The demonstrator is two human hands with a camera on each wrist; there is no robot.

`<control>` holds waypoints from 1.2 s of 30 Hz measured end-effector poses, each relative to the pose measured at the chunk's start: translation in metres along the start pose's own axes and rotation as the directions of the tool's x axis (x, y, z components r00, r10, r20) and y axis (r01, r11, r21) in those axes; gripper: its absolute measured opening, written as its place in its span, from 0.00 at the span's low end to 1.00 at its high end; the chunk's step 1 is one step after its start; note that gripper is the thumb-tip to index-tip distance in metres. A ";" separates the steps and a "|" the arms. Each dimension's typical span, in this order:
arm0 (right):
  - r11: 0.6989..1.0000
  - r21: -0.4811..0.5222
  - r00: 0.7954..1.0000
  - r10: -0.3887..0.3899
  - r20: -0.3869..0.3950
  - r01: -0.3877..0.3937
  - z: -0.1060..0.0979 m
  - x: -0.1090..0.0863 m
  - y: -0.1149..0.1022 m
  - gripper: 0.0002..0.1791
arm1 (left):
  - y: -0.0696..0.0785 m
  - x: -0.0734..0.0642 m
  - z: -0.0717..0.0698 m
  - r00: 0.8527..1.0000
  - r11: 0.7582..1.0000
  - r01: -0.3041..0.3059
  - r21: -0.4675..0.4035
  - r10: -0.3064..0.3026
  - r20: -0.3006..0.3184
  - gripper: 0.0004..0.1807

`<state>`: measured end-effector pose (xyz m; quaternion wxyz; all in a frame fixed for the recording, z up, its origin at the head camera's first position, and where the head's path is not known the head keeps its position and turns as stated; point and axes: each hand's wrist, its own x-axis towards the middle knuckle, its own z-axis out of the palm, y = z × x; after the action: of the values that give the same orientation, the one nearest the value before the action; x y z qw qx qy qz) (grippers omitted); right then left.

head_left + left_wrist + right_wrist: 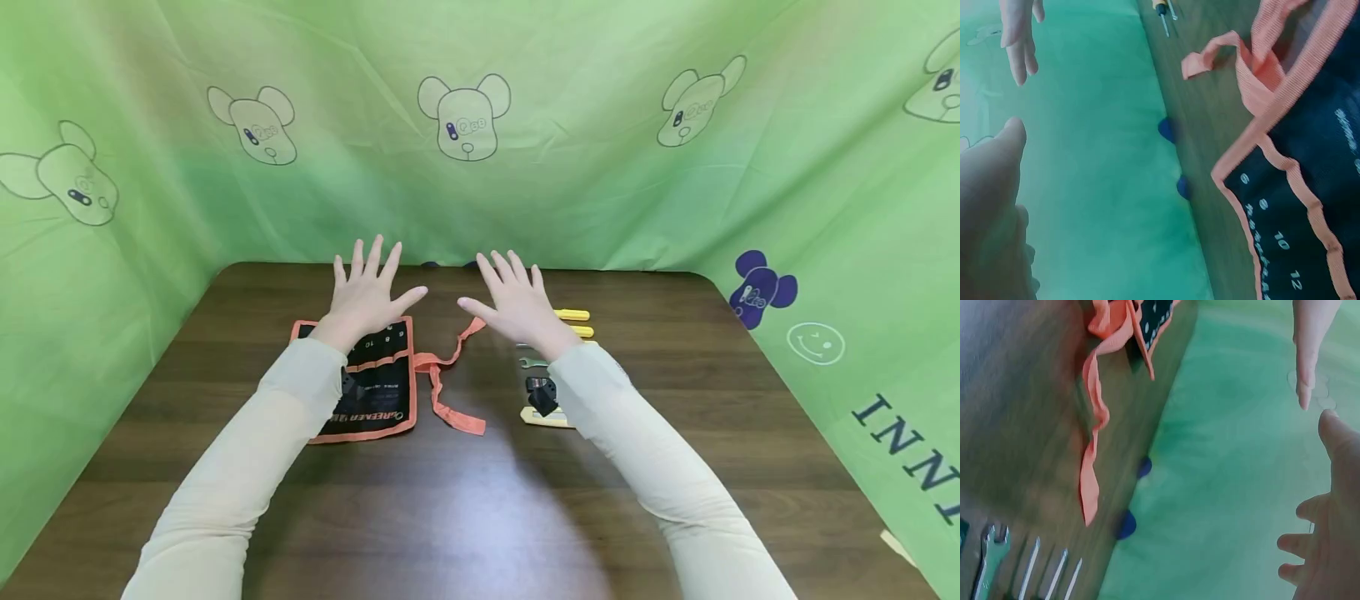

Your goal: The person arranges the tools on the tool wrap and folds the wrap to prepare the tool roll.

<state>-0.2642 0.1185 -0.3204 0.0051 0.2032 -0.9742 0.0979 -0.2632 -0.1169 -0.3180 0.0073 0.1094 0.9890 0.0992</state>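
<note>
Both hands are raised over the far half of the table with fingers spread, holding nothing. My left hand (363,292) is above a black tool roll pouch (390,398) with orange edging, and its wrist hides part of the pouch. Orange tie straps (450,408) trail from the pouch toward the middle. On the right, my right hand (520,304) hovers near a group of tools, and its forearm covers some of them. Visible there are yellow-handled screwdrivers (573,315), a green wrench (532,363) and a pale yellow utility knife (546,418). In the right wrist view, several thin metal shafts (1055,575) lie beside the wrench.
The brown wooden table (465,517) ends at a green curtain (465,208) printed with bear heads, which hangs behind and along both sides. Black wrist gear (542,395) shows by the right sleeve, overlapping the tools in the head view.
</note>
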 end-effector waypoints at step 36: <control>0.969 0.137 0.967 -0.224 0.119 0.207 0.071 -0.023 -0.076 0.46 | -0.103 -0.057 0.043 0.994 0.993 -0.091 -0.074 0.095 0.060 0.44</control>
<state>-0.2105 0.0455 -0.3770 -0.0620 0.3139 -0.9365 0.1432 -0.2285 -0.2192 -0.3804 0.0381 0.1580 0.9780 0.1308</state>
